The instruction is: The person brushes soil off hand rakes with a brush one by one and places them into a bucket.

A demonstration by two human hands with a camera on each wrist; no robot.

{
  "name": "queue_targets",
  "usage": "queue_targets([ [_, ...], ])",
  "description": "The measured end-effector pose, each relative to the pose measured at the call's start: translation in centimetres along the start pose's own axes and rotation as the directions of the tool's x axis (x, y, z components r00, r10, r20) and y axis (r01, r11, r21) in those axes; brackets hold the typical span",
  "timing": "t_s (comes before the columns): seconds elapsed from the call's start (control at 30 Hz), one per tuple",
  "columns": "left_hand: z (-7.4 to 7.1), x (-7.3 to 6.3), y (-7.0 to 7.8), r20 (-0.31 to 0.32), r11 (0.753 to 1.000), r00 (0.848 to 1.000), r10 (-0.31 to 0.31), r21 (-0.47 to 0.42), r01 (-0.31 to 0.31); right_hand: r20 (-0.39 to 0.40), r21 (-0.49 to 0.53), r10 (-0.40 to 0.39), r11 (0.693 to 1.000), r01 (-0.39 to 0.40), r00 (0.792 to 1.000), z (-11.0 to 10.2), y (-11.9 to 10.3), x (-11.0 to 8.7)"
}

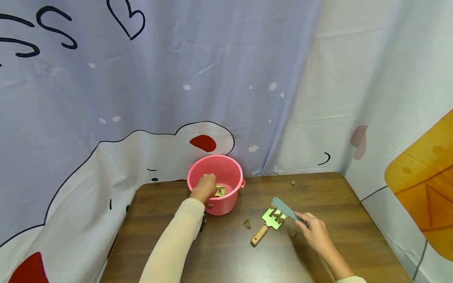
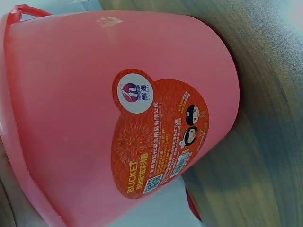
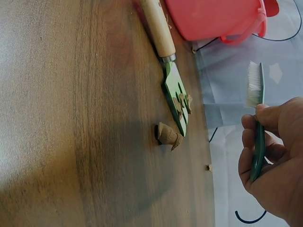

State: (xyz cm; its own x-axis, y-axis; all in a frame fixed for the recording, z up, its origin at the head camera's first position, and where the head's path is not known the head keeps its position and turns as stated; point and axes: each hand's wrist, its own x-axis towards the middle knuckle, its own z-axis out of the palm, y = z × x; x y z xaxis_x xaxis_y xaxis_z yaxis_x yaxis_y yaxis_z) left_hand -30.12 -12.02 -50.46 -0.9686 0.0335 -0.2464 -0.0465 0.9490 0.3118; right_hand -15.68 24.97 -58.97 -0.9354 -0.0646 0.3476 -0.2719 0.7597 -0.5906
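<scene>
A pink bucket (image 1: 231, 202) stands at the table's back edge; the left wrist view shows the red label on its side (image 2: 71, 123). My left hand (image 1: 206, 188) reaches over its rim, fingers mostly hidden. Beside that hand inside the bucket shows a light green piece (image 1: 221, 191); whether the hand holds it cannot be seen. My right hand (image 1: 313, 230) grips the handle of a green brush (image 1: 283, 207) with pale bristles (image 3: 253, 85). Below the brush lies a green hand fork (image 1: 271, 221) with a wooden handle, brown dirt on its prongs (image 3: 179, 101).
Brown clumps of dirt lie on the wooden table (image 1: 226, 251): one clump (image 1: 293, 233) right of the fork, another (image 1: 246, 224) left of it, and a small bit (image 1: 293, 182) at the back. A printed curtain (image 1: 198, 78) hangs behind the table.
</scene>
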Motion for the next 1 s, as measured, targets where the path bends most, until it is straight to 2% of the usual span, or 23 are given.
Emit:
queue_targets([
  [0.23,-0.4,-0.3,-0.2,0.006,1.0,1.0,-0.018,-0.007,0.018,-0.013,0.003,-0.014,1.0,0.014,1.0,-0.1,-0.1,0.2],
  [0.4,-0.7,-0.6,0.0,0.001,1.0,1.0,-0.004,-0.002,0.004,-0.022,-0.003,-0.023,1.0,0.023,0.999,-0.2,0.0,0.2],
  [0.53,-1.0,-0.9,0.1,-0.021,1.0,1.0,0.012,-0.004,-0.013,-0.037,-0.013,-0.041,0.999,0.041,0.998,-0.2,0.2,0.3],
  [0.67,-1.5,-1.5,0.3,-0.082,0.998,0.995,0.057,-0.021,-0.059,-0.059,-0.034,-0.066,0.997,0.064,0.996,-0.4,0.4,0.3],
  [0.8,-2.1,-2.4,0.6,-0.196,0.992,0.973,0.123,0.0,-0.126,-0.067,-0.041,-0.078,0.996,0.075,0.995,-0.8,0.6,0.4],
  [1.0,-2.4,-3.9,0.7,-0.356,0.973,0.908,0.22,0.017,-0.229,-0.064,-0.04,-0.089,0.995,0.086,0.994,-1.4,1.0,0.6],
])
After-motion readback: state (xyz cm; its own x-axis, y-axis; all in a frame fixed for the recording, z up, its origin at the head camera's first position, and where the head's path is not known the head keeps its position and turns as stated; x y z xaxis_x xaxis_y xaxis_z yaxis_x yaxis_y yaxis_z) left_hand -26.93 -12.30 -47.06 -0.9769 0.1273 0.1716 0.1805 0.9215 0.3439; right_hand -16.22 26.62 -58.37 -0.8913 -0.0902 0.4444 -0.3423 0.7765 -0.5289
